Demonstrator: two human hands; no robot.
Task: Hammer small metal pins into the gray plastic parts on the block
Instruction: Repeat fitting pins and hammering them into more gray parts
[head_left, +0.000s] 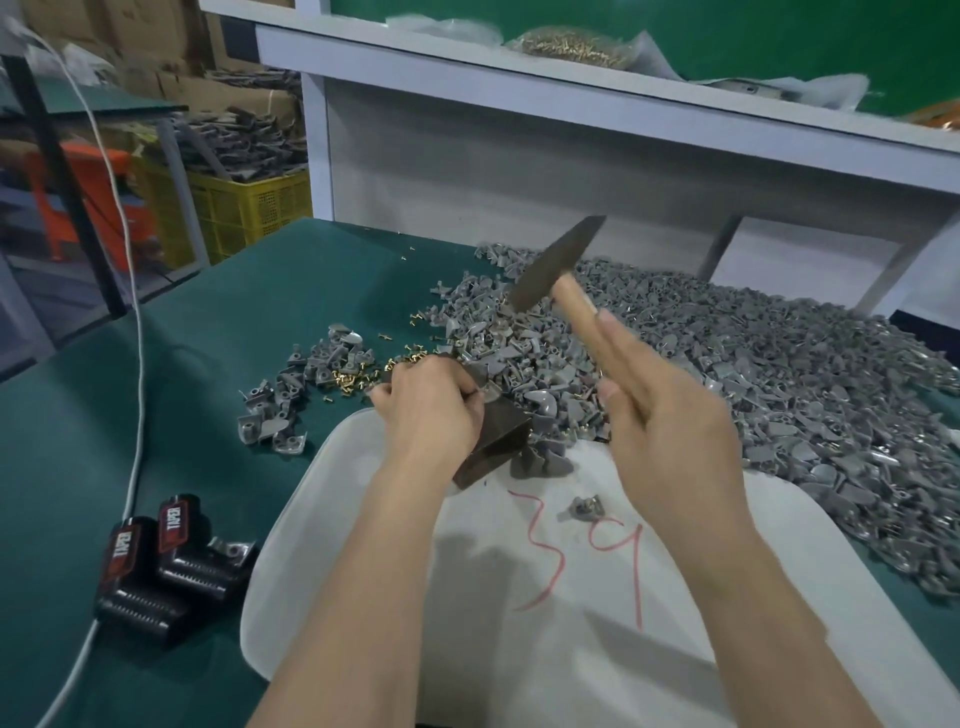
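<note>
Found the right grip (670, 415) closed round the pale wooden handle of a small dark steel-headed hammer (558, 267), 2 fingers laid straight along the shaft, all of it smeared by blur. Held the hammer head high and tilted, beyond the work and to its right. Found the left grip (426, 402) curled down over the top of a dark brown square-sided block (501, 444), fingertips pinching, apparently, 1 small gray plastic part (489, 397) against the upper face. Could not make out a pin under those fingertips. Could not tell whether the block sat on the far rim of the milky white plastic tray (571, 675), marked 39 in red, or on the dark green worktop (156, 415) just behind it.

Judged the step as the strike itself, with 1 relation deciding it: part down and to the left of the hammer head, nearer the body; handle's long axis running from the right grip up and away leftward; left grip touching the target, right grip well apart from it. Needed, by that reading, a short arc down and leftward onto the block top. Saw the risk in the left fingertips, just beside the strike point.

Noted small brass-coloured metal pins (358, 371) scattered left of the block, a broad heap of loose gray plastic pieces (779, 374) to the right, 2 black ribbed battery packs (156, 566) beside a white cable (136, 312) at the left
</note>
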